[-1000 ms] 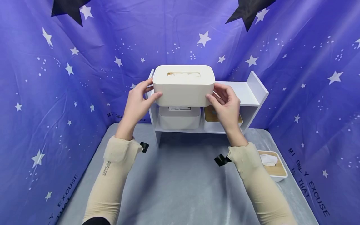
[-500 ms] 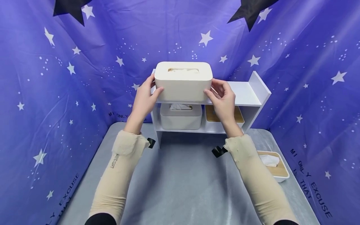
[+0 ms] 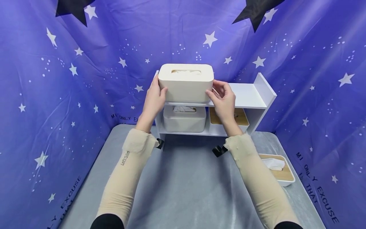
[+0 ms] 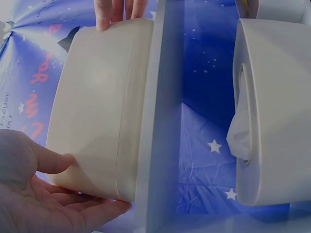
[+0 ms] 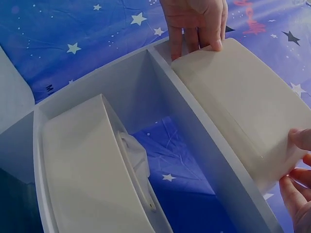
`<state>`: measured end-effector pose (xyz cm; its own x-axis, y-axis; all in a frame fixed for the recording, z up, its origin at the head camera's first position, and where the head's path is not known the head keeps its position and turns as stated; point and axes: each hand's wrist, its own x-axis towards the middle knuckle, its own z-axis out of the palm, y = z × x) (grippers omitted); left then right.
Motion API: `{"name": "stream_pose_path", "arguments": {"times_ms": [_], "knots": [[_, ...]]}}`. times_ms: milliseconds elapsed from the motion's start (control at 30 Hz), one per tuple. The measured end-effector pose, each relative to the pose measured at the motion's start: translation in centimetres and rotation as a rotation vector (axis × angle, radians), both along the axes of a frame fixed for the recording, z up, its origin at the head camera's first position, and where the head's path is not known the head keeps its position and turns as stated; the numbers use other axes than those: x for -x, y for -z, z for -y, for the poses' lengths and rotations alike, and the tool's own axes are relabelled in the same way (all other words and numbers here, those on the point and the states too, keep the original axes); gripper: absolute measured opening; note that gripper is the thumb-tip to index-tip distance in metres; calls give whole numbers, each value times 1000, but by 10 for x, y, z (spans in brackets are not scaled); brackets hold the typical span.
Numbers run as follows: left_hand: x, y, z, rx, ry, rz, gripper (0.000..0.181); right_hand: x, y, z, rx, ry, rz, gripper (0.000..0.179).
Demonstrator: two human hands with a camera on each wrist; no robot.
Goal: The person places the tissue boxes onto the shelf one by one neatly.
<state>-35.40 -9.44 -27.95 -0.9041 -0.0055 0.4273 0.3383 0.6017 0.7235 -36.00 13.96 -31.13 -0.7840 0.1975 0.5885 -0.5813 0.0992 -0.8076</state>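
A cream tissue box (image 3: 186, 90) with an oval slot on top stands upright at the left part of the white shelf's top board (image 3: 247, 95). My left hand (image 3: 153, 100) grips its left end, thumb on the front face and fingers round the side. At the opposite end my right hand (image 3: 224, 100) holds it the same way. In the left wrist view the base of the box (image 4: 99, 111) lies right along the board, and the right wrist view shows its lower edge (image 5: 228, 126) there too.
On the lower shelf sit a greyish-white tissue box (image 3: 184, 124), tissue showing in its slot, and a white box with a wooden lid (image 3: 241, 118), partly behind my right arm. Another wooden-lidded tissue box (image 3: 286, 174) stands on the grey table (image 3: 194, 184) at right. Starry curtains (image 3: 183, 31) surround it.
The cream tissue box has moved back, away from me, onto the shelf's top board, carried by both hands. More of the lower tissue box now shows beneath it.
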Motion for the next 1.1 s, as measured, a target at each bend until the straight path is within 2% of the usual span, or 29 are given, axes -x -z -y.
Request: {"name": "stream_pose_path", "arguments": {"times_ms": [433,800,1100], "knots": [[4,0,-8,-9,-20,24,62,0,-1,0,-8,8,14,44],[0,6,-15,-75,-65,-26,68,1,0,2,-33,18,20,44],[-6,6,-17,-102,-63,-86,75,-2,-1,2,-51,22,10,43]]}}
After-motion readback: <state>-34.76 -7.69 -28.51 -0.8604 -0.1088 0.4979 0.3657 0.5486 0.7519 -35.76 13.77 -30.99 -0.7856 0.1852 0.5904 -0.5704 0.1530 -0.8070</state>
